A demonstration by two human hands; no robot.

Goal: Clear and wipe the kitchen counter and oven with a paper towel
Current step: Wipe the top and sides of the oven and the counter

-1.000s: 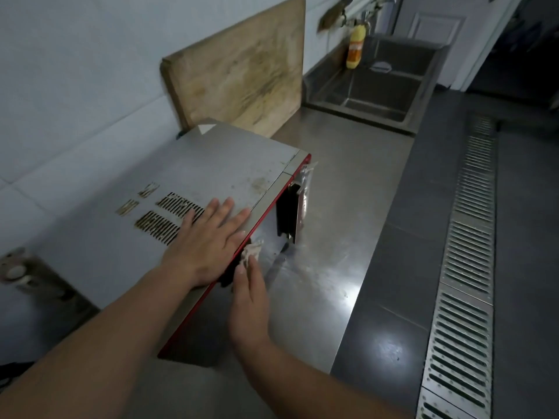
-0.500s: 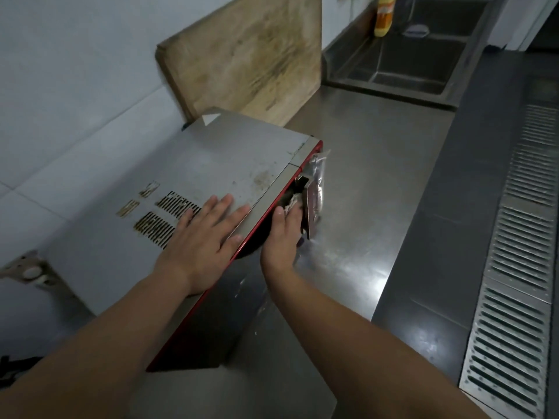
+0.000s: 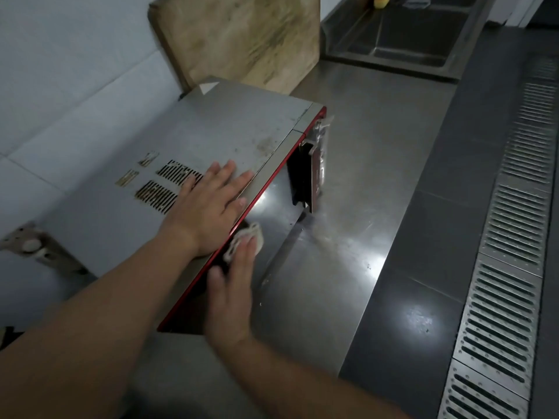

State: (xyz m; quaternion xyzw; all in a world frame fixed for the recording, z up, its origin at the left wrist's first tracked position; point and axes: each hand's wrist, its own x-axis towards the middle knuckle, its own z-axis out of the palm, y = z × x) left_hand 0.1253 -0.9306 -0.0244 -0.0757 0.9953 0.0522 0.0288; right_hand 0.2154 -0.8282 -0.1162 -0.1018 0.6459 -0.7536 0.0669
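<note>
While our left hand (image 3: 208,207) lies flat with straight fingers on the grey top of the oven (image 3: 223,131), our right hand (image 3: 234,285) presses a crumpled paper towel (image 3: 246,240) against the dark glass door just under the red trim. Its fingers look extended over the wad rather than curled round it, though the towel's underside is hidden from us. We judge the towel light, soft and quick to tear or bunch once damp — so it is best kept folded under the flats of the fingers, not pinched at a corner. The oven looks heavy and rigid, yet it could slide on the smooth steel counter (image 3: 372,182), hence the bracing palm on top. The door handle (image 3: 314,173) juts out just beyond the wiping path — a spot where the paper may snag. A worn wooden cutting board (image 3: 242,40) leans against the wall behind.
</note>
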